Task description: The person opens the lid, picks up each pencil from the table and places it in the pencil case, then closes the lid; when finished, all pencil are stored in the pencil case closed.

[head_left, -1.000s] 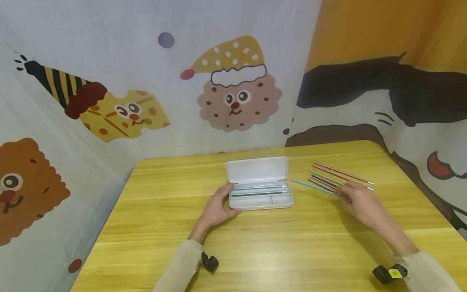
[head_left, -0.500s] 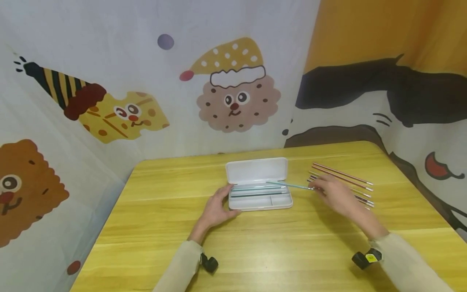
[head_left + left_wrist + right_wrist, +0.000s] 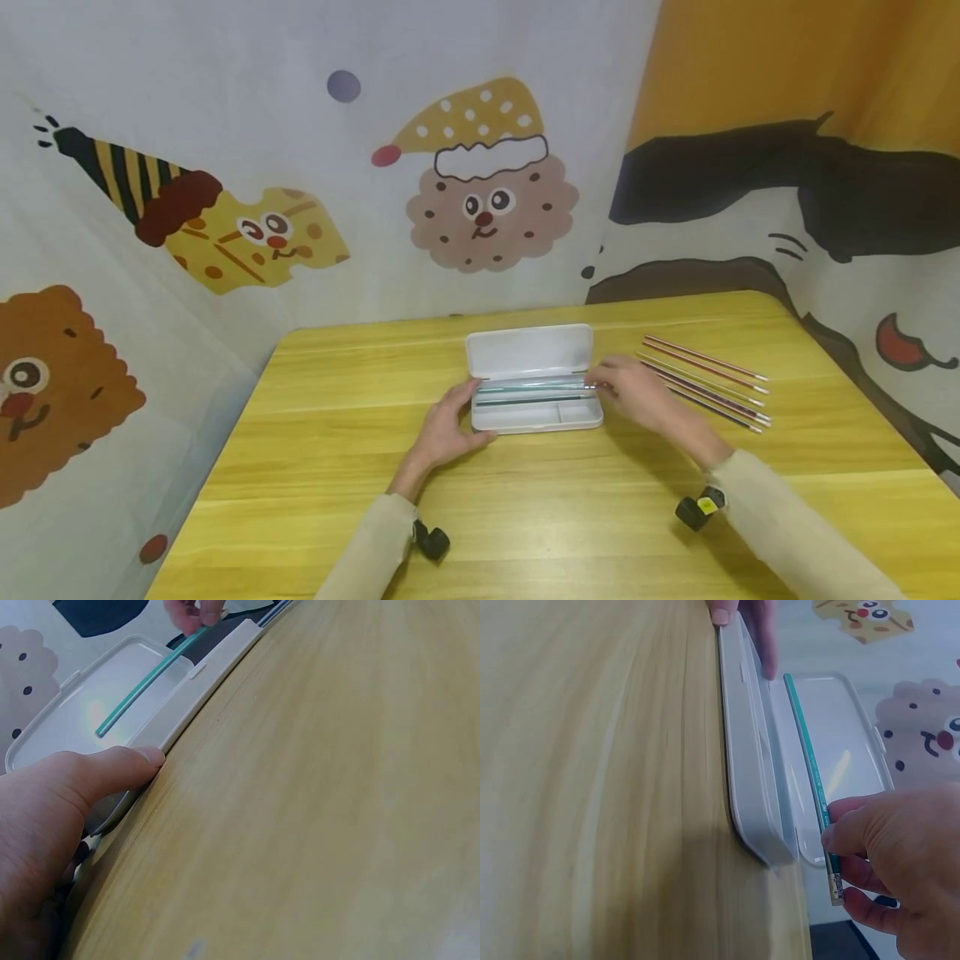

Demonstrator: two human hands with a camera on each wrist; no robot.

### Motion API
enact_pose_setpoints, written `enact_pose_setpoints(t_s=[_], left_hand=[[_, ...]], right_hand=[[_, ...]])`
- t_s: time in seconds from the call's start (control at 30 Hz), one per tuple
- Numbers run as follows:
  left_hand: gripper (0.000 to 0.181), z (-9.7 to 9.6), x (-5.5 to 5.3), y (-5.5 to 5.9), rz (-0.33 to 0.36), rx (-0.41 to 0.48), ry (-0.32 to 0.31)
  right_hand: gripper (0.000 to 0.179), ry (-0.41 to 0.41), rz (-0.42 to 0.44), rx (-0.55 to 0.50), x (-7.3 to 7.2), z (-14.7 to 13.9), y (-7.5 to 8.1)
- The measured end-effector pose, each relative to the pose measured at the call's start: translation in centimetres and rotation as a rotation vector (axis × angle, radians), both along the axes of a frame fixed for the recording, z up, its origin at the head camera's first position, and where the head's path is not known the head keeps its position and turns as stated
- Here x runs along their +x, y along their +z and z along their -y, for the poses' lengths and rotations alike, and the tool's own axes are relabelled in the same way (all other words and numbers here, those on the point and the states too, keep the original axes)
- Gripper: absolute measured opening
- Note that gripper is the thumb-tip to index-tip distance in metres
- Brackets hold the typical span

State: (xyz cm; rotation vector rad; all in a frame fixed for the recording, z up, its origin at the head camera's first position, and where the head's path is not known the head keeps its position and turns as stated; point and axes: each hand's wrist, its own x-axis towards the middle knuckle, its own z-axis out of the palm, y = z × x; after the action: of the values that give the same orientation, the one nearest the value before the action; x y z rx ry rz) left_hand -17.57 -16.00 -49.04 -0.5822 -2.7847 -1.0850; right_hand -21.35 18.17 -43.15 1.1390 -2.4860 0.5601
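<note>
A white pencil case (image 3: 517,415) lies with its lid (image 3: 528,350) raised on the wooden table. My left hand (image 3: 441,429) grips its left end, thumb (image 3: 127,766) at the front wall and fingers round the back. With my right hand (image 3: 641,398) I pinch a teal pencil (image 3: 810,761) near its eraser end, thumb against fingertips. In the right wrist view the pencil is above the case, in front of the lid, lengthwise to it. Green pencils (image 3: 528,400) lie in the long compartment of the case.
To the right of the case lie several loose pencils (image 3: 705,362), dark and reddish, with white eraser ends. A cloth printed with cartoon figures (image 3: 491,212) hangs behind the table (image 3: 360,375).
My right hand has moved left from the loose pencils to the case's right end, bringing the teal pencil over the case. My left hand has stayed at the case's left end.
</note>
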Motion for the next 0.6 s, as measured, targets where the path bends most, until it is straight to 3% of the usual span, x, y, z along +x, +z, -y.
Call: enact_pose_setpoints(t_s=[0.6], left_hand=[[0.091, 0.0, 0.0, 0.1, 0.011, 0.003, 0.010]], right_hand=[[0.021, 0.000, 0.110, 0.044, -0.8, 2.9, -0.4]])
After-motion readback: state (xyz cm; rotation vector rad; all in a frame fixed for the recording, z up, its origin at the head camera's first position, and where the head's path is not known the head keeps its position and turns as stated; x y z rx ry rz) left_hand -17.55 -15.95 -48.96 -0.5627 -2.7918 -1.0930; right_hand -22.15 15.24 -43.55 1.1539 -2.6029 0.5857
